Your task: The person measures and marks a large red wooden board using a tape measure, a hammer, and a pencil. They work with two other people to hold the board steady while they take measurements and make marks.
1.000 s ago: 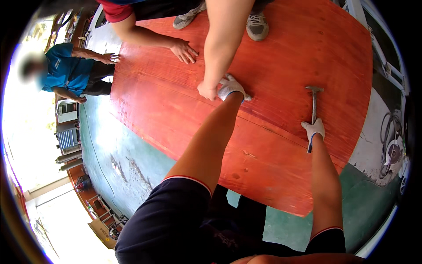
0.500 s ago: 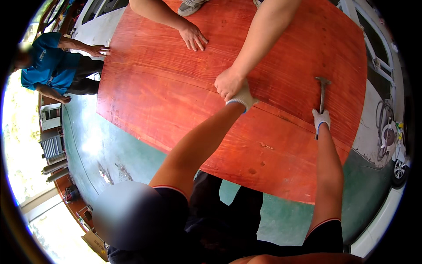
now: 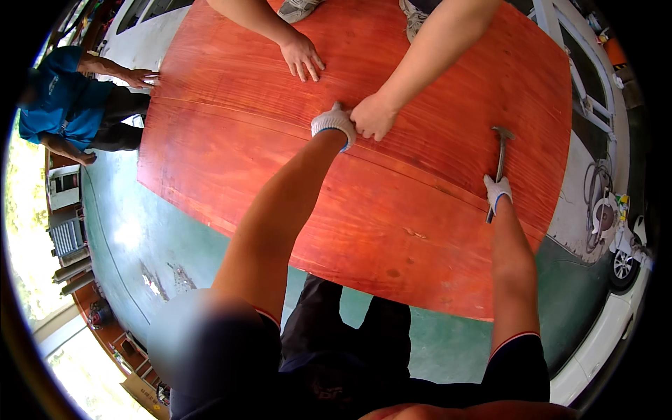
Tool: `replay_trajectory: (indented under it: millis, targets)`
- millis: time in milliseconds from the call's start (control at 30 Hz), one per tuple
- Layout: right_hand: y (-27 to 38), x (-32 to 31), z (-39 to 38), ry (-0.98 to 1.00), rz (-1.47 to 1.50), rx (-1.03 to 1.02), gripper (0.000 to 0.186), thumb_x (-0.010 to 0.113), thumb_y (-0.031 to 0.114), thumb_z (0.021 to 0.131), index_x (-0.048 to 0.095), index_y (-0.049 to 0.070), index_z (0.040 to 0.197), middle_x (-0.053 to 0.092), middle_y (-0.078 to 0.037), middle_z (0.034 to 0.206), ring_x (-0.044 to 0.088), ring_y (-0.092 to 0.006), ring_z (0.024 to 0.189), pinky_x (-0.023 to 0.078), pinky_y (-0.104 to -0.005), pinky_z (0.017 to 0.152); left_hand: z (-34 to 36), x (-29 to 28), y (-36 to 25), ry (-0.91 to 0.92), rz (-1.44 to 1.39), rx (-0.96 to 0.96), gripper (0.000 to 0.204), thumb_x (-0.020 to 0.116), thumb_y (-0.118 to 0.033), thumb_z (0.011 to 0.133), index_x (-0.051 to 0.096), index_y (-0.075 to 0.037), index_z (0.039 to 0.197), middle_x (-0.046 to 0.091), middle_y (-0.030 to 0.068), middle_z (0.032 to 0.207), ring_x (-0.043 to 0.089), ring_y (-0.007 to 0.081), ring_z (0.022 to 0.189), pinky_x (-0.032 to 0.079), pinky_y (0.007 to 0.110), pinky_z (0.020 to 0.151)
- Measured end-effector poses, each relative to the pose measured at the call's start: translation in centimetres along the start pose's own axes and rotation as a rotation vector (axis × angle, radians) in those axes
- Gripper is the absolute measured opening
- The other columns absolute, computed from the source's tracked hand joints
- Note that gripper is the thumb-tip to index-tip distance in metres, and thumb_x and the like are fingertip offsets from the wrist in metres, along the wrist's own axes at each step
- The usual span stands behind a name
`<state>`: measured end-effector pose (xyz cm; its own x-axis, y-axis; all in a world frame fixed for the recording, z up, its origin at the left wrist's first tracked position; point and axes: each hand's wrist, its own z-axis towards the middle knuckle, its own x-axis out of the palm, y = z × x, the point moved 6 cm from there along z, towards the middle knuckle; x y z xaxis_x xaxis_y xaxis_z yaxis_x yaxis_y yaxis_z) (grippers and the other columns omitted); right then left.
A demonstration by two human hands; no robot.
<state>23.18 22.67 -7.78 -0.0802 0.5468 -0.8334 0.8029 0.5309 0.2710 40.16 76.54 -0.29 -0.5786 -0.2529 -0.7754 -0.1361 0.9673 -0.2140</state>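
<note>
A broad reddish-brown wooden panel (image 3: 392, 231) with a seam running across it lies in front of me. My left hand (image 3: 334, 122), in a pale knitted glove, rests at the seam near the middle. One digit shows pointing away, and the other fingers are hidden. Right beside it is the closed bare hand (image 3: 376, 115) of a person opposite, whose other hand (image 3: 302, 58) lies spread on the wood. Over the panel's right part, my gloved right hand (image 3: 498, 189) is closed around the handle of a claw hammer (image 3: 502, 150), its metal head pointing away from me.
A person in a blue shirt (image 3: 73, 94) stands at the far left, one hand on the panel edge. Shoes (image 3: 299, 8) of the person opposite stand on the panel. To the right are a circular saw (image 3: 603, 213) with cable, white metal framing (image 3: 584, 84) and a white car (image 3: 595, 350).
My left hand has moved left along the seam, away from beneath the other person's hand, which now sits to its right. The hammer stays in my right hand. The view has shifted slightly.
</note>
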Motion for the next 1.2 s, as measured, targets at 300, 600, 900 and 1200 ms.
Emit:
replay_trajectory:
  millis: [300,600,900,1200]
  targets:
    - [2.1,-1.8,-2.8,0.088,0.014,0.009,0.071,0.074,0.044,0.093,0.051,-0.005,0.138,0.064,-0.029,0.132,0.062,-0.0433,0.126,0.049,-0.0474,0.104,2.4,4.1,0.5,0.248,0.325,-0.041,0.076,0.054,-0.024,0.096,0.026,-0.029,0.166,0.005,0.0108,0.177,0.048,0.0363,0.146,0.045,0.046,0.118]
    - [2.0,-1.9,-3.1,0.070,0.041,0.038,0.061,0.077,0.043,0.091,0.056,-0.001,0.127,0.068,-0.029,0.124,0.066,-0.0455,0.118,0.052,-0.0505,0.097,2.1,5.0,0.9,0.216,0.487,0.010,0.070,0.044,-0.026,0.102,0.019,-0.029,0.168,0.005,0.0092,0.177,0.039,0.0389,0.152,0.037,0.043,0.124]
    - [2.1,-2.0,-3.3,0.117,0.039,0.074,0.062,0.075,0.044,0.092,0.053,-0.001,0.130,0.066,-0.028,0.127,0.065,-0.0455,0.118,0.052,-0.0516,0.097,1.2,3.7,-0.4,0.260,0.413,-0.047,0.079,0.050,-0.019,0.095,0.020,-0.029,0.168,-0.001,0.0119,0.177,0.038,0.0392,0.152,0.041,0.042,0.121]
    - [2.3,-2.0,-3.3,0.052,0.092,0.023,0.058,0.077,0.037,0.093,0.055,-0.002,0.128,0.068,-0.028,0.124,0.067,-0.0444,0.117,0.053,-0.0503,0.097,-1.0,1.7,-1.8,0.232,0.331,-0.042,0.080,0.053,-0.015,0.093,0.024,-0.026,0.167,-0.002,0.0145,0.176,0.044,0.0406,0.148,0.044,0.046,0.119]
